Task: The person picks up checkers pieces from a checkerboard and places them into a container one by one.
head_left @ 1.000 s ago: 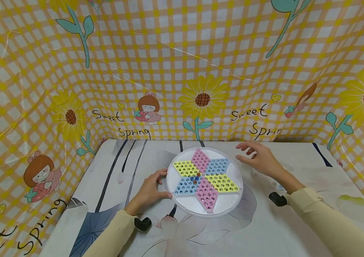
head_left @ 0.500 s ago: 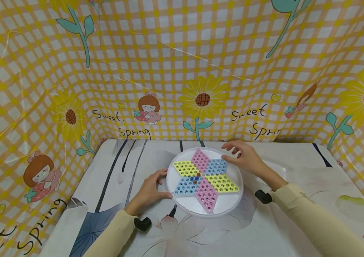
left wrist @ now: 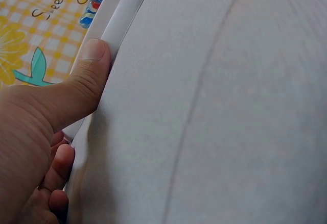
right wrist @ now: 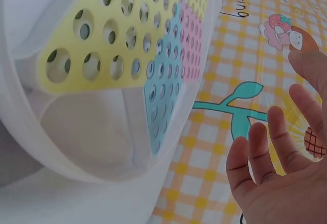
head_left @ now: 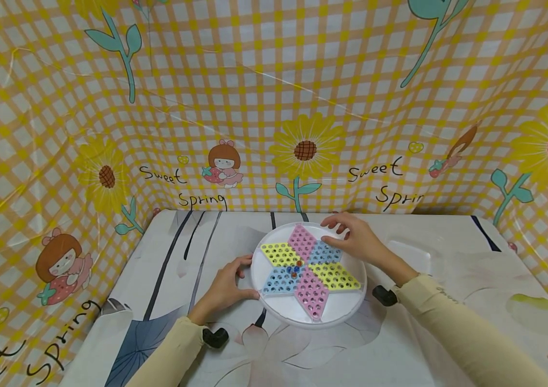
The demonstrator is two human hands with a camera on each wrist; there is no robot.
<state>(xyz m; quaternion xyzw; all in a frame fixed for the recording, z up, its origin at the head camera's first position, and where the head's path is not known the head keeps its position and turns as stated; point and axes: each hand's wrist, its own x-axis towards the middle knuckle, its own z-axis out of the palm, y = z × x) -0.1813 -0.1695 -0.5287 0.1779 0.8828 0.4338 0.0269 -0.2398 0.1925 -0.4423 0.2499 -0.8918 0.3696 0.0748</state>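
Note:
A round white Chinese checkers board [head_left: 343, 303] lies on the table, its six-pointed star made of pink, yellow and blue sections with holes. Red-brown and blue marbles [head_left: 296, 269] sit near the star's middle. My left hand [head_left: 222, 283] holds the board's left rim; in the left wrist view its thumb [left wrist: 93, 63] lies along the edge, with the other fingers bent below. Over the far right part of the board is my right hand [head_left: 358, 239], fingers loosely bent and apart. In the right wrist view nothing shows between its fingers [right wrist: 260, 150].
A clear plastic tray [head_left: 429, 262] lies on the table to the right, partly behind the right forearm. The table has a printed cover [head_left: 249, 365]. A checked cloth with sunflowers [head_left: 254, 80] hangs around the back and sides. Each wrist wears a black camera [head_left: 215, 337].
My right hand has moved left, from beside the board to above its far right part. The left hand, board and central marbles have stayed in place.

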